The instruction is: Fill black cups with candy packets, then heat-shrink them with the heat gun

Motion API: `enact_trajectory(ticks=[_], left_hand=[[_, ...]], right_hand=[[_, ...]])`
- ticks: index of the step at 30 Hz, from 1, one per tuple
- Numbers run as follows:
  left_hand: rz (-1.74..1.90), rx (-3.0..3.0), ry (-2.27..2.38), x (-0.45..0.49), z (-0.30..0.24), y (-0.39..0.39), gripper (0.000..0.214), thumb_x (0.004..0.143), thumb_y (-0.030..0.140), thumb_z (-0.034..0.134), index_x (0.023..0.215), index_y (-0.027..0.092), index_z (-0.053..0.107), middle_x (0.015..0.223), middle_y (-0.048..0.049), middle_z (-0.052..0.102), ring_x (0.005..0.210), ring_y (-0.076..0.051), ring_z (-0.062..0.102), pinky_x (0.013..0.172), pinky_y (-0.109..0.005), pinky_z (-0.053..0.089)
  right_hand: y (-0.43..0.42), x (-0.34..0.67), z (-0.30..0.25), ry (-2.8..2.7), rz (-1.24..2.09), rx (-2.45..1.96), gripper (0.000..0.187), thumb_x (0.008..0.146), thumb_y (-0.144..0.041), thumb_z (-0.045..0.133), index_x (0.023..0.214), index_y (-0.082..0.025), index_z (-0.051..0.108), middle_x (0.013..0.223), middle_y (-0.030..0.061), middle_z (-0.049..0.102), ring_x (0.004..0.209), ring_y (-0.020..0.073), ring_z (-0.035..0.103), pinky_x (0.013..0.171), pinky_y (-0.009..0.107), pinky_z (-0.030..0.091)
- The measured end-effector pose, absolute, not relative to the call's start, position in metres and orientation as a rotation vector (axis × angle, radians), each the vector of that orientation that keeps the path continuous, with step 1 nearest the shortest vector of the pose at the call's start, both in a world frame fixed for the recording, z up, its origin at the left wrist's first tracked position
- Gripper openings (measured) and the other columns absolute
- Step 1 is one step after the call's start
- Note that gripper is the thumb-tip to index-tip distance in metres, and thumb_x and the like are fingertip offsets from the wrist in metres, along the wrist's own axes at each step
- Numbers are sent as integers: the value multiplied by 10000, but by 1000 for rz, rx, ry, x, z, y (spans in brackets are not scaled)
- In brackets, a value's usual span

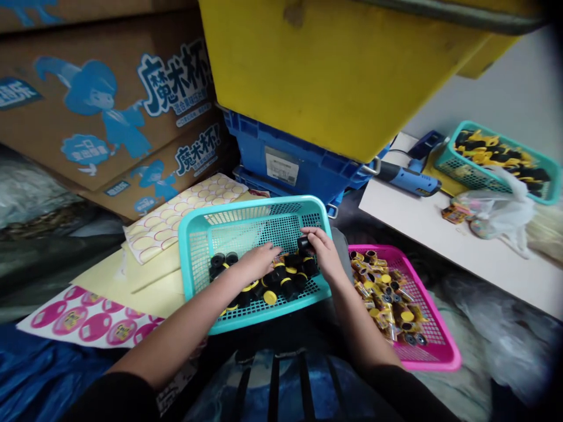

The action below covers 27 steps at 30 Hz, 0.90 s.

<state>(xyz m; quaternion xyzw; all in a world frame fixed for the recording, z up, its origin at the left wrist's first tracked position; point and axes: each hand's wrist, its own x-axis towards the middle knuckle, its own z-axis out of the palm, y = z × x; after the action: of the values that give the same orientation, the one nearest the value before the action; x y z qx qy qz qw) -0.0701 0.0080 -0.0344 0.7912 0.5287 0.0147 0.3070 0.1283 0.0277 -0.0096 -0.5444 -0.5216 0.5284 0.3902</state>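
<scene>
Your right fingers (315, 234) are clamped on a black cylinder (303, 242), held above the right part of the turquoise basket (186, 258). Your left fingers (263, 251) reach down among the black-and-yellow pieces (288, 288) in that same basket; you cannot tell whether they grip anything, since the tips are partly hidden. More of those pieces lie below and between both sets of fingers. Right of your right fingers sits a pink basket (440, 353) of small gold-wrapped pieces (387, 296). Farther right, a desk (404, 221) carries a blue tool (408, 178). Left of your left fingers lie sticker sheets (182, 217); ahead of both stands a blue crate (308, 165).
</scene>
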Motion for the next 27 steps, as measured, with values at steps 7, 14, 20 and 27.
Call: enact_trajectory(ticks=[7, 14, 20, 27], left_hand=[[76, 2106, 1377, -51, -42, 1, 261, 759, 124, 590, 978, 217, 699, 942, -66, 629, 923, -218, 583, 795, -295, 437], [152, 1882, 1699, -57, -41, 20, 124, 760, 216, 600, 796, 192, 716, 811, -37, 703, 795, -192, 636, 711, -262, 449], [276, 1637, 1966, -86, -18, 27, 169, 771, 288, 563, 807, 170, 678, 607, 0, 673, 565, -168, 631, 551, -244, 443], [512, 1537, 2045, -85, -9, 11, 132, 776, 238, 555, 873, 184, 625, 624, -2, 691, 574, -177, 669, 590, -268, 509]], right_hand=[[16, 148, -34, -1419, 1339, -1364, 334, 830, -452, 478, 950, -182, 635, 857, 31, 598, 783, 170, 535, 746, 298, 427], [13, 161, -41, -1375, 1463, -1228, 320, 854, -433, 464, 997, -192, 619, 905, 28, 609, 797, 161, 549, 722, 279, 421], [17, 165, -46, -1261, 1578, -1150, 323, 836, -438, 476, 998, -192, 609, 858, 14, 573, 716, 135, 512, 620, 240, 384], [23, 162, -41, -1204, 1683, -1111, 312, 796, -412, 507, 978, -183, 616, 825, 7, 573, 671, 123, 515, 595, 233, 391]])
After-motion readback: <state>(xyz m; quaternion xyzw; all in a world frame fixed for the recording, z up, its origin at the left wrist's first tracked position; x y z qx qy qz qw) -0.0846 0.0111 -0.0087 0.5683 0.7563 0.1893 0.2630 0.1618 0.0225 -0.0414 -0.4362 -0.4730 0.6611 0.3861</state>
